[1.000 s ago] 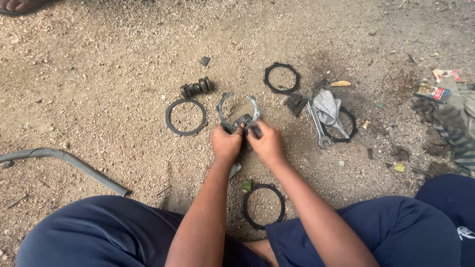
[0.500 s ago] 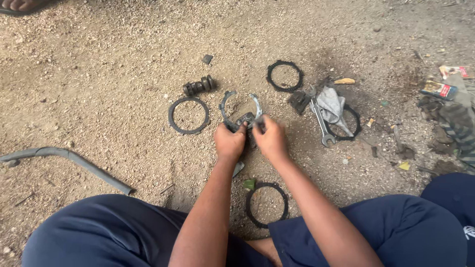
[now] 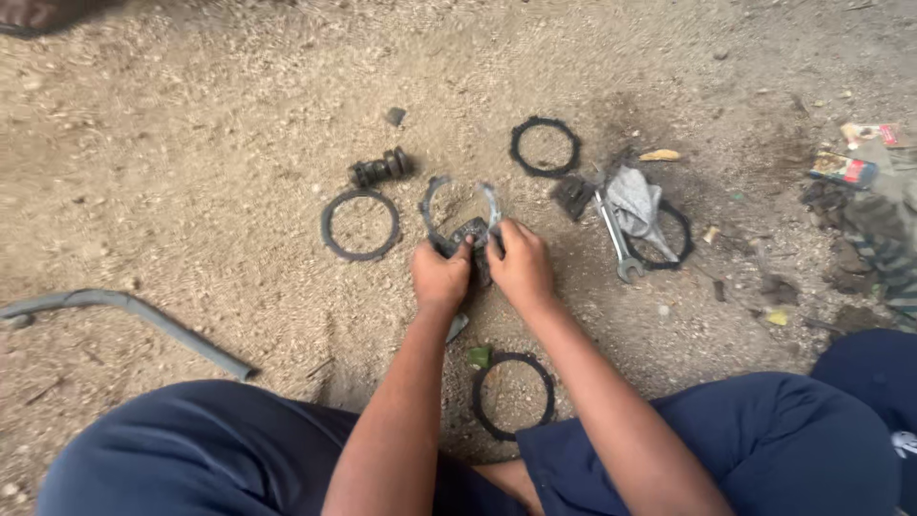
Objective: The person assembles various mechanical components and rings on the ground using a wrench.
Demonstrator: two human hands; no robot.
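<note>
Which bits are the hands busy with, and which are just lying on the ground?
In hand:
left hand
right hand
small dark part
metal horseshoe piece

Lying about:
black rings
spanner
grey rag
bent pipe
dark cylinder

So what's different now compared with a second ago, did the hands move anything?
Hardly anything. Both hands, left hand and right hand, stay closed on the small dark part of the open metal ring, on the same patch of ground. The black rings, the spanner and the grey rag lie as before.
</note>
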